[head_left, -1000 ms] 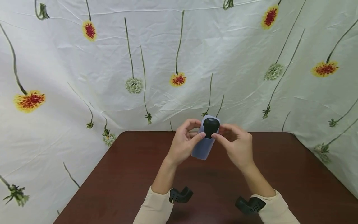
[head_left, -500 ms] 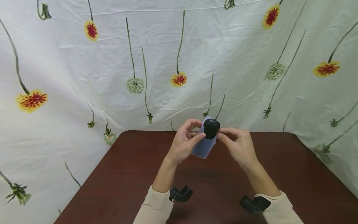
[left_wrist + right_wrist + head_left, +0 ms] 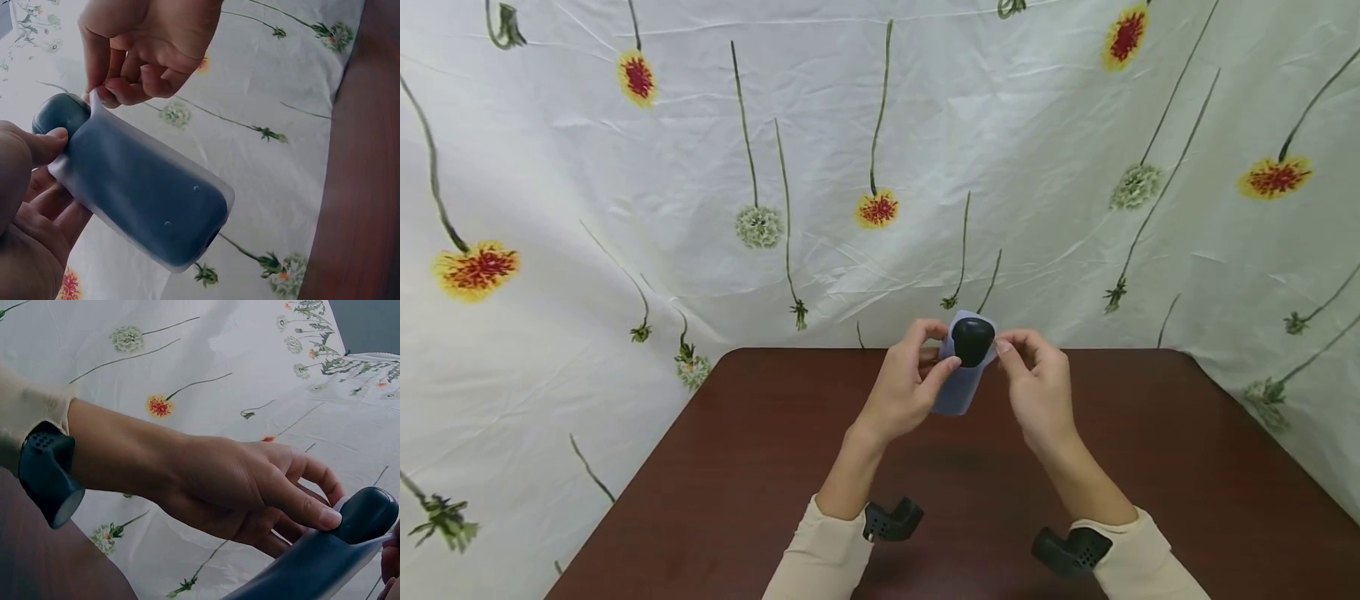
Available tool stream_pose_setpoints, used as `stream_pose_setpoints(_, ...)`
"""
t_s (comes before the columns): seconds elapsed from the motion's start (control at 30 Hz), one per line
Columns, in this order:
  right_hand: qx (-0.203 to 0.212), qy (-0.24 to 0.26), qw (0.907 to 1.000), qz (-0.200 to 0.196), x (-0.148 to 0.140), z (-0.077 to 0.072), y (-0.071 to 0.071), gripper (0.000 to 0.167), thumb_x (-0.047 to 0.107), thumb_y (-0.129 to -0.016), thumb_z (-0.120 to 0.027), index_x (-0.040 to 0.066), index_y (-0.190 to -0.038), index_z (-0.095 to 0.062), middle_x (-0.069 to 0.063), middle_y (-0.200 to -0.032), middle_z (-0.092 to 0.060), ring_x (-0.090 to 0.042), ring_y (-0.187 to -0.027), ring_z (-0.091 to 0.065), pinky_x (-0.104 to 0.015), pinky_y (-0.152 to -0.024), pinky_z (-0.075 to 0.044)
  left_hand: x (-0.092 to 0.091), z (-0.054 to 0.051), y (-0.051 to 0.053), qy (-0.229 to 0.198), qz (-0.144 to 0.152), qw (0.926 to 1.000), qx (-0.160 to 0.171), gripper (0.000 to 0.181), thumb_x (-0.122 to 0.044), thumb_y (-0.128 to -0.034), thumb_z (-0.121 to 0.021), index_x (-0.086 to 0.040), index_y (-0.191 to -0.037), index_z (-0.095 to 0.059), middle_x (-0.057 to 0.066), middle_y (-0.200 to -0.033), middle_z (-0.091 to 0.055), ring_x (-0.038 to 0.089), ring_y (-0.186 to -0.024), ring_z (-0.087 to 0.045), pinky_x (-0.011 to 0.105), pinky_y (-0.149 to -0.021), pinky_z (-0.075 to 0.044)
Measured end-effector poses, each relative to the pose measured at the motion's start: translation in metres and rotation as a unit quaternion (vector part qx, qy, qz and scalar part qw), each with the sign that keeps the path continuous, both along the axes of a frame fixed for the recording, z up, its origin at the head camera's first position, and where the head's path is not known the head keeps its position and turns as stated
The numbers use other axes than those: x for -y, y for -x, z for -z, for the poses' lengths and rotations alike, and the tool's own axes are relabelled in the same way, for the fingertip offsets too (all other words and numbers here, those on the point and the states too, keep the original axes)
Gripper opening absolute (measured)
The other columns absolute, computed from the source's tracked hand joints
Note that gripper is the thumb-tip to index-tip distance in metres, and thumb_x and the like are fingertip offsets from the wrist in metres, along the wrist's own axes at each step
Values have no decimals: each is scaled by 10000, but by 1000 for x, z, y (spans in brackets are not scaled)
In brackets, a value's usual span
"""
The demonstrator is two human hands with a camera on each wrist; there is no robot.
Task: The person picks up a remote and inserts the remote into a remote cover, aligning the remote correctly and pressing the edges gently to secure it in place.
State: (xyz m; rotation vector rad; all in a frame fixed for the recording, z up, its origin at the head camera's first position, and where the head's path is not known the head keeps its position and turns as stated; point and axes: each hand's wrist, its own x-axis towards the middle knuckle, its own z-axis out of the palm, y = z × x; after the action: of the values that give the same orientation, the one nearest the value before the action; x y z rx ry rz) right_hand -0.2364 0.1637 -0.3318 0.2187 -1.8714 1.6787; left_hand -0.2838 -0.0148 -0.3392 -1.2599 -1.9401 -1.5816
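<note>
Between my hands, above the table, is a long dark device [image 3: 973,342] with a rounded, glossy black end. Around its body sits a translucent bluish sleeve [image 3: 955,395], from whose opening the rounded end shows. My left hand [image 3: 898,387] grips the sleeved device from the left, thumb on the front near the opening and fingers behind. My right hand [image 3: 1041,387] pinches the sleeve's edge at the right of the opening. In the left wrist view, that edge of the sleeve [image 3: 150,181] is drawn out to a point between thumb and finger. The exact kind of device cannot be told.
A dark reddish-brown table [image 3: 970,500] lies below the hands. Behind and beside it hangs a white cloth [image 3: 1037,142] printed with flowers. Each wrist bears a black camera mount [image 3: 891,521] over a cream sleeve cuff [image 3: 838,533].
My right thumb has left the front of the black end. The right hand now pinches the sleeve's edge and draws it outward. My left hand keeps its grip and has shifted slightly right.
</note>
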Motion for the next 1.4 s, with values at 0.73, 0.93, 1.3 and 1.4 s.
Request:
stream_pose_setpoints(0.73,-336,528,9921,-1086,-3,-3,1,339,-88,-884,-763,-31,-1177,-603,-46,-945,-629,-181,-853,-623,-264,-736,-560,5,-10,-9,-988,981,9859,928,344,130,-986,-598,78,-1302,-473,201,-1206,-599,383,-1018,-709,393,-864,-579)
stream_pose_setpoints(0.93,-241,-121,9897,-1406,-6,1,1,352,-34,-888,-791,-42,-1220,-676,-70,-1006,-688,-209,-941,-655,-300,-815,-573,5,-8,-7,-895,888,9893,733,321,98,-978,-637,75,-1277,-522,194,-1196,-606,302,-1030,-689,394,-842,-582)
stream_pose_setpoints(1.3,-881,-770,9850,-1266,-5,6,4,301,-79,-875,-780,-35,-1164,-708,-81,-954,-683,-186,-835,-662,-265,-709,-561,16,-13,-4,-1113,-15,9937,-155,128,6,-1012,-630,10,-1114,-708,107,-1082,-632,248,-932,-620,279,-644,-501)
stream_pose_setpoints(1.4,-955,-877,9837,-1250,-5,7,5,304,-84,-864,-791,-22,-1151,-715,-76,-950,-678,-182,-820,-661,-268,-691,-562,16,-14,-4,-1191,-128,9917,-458,144,19,-1001,-636,11,-1126,-707,108,-1042,-650,245,-901,-639,284,-661,-529)
